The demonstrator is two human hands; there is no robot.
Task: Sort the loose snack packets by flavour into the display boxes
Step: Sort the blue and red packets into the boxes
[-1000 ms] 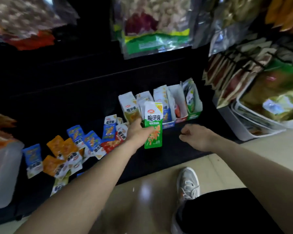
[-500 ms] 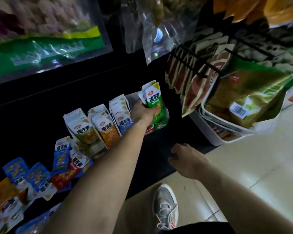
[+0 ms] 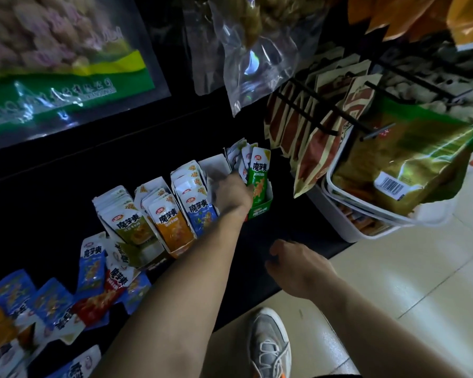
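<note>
Gripping green packet (image 3: 259, 177) just beyond its knuckles, left hand (image 3: 231, 193); right hand (image 3: 298, 268) slack, empty.

my left hand (image 3: 231, 196) and right hand (image 3: 298, 266) are bare, forearms too. one grey mesh sneaker (image 3: 269, 347): white laces, pale sole, orange patch at its near end.

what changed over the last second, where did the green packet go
The left hand carried the green packet to the right, from in front of the boxes to the green box at the row's right end. The packet now stands in that box, and the hand still holds its edge. The right hand stayed low, loosely curled, holding nothing. The loose packets lie as before.
</note>
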